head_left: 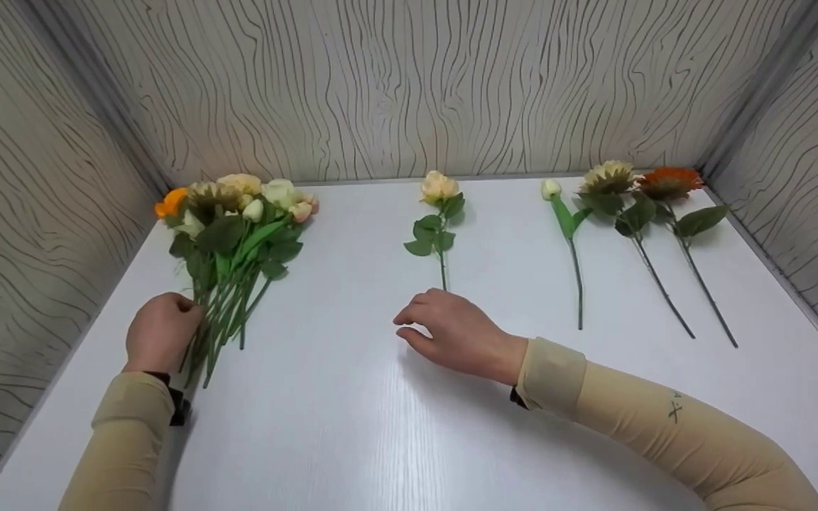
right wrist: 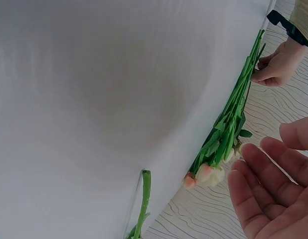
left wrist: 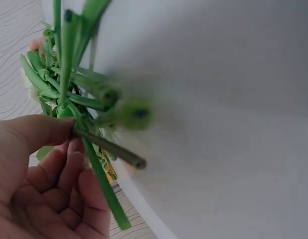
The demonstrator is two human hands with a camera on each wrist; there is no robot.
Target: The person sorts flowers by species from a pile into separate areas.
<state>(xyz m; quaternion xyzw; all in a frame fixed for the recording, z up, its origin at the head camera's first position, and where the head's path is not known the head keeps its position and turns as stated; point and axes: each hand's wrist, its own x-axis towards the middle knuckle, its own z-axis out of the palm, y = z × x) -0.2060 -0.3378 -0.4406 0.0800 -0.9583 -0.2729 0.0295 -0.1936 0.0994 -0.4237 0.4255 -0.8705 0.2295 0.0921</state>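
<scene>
A: Okay, head view. The left hand [head_left: 161, 331] is gripping the stems of the bunch of flowers [head_left: 233, 234] lying at the left of the white table [head_left: 352, 426], blooms pointing to the back wall. The right hand [head_left: 451, 332] is hovering just over the lower end of the single cream rose [head_left: 439, 213], fingers loosely bent, holding nothing.

B: Step?

A: Looks like gathering single stems into the bunch. The rose is not picked up yet. The next move would call for a pinch on its thin stem, then carrying it across left.

B: Left wrist view?

A: Thumb [left wrist: 37, 132] and fingers are pinching the stems [left wrist: 101, 144]; cut ends are sticking out past the hand, partly blurred.

B: Right wrist view?

A: Fingers [right wrist: 266, 194] are straight and spread, palm empty. The rose stem [right wrist: 143, 204] is lying below on the table, apart from the fingers.

B: Others?

A: A white bud [head_left: 564, 220], a pale sunflower [head_left: 622, 206] and an orange flower [head_left: 679, 206] are lying at the right, untouched.
</scene>
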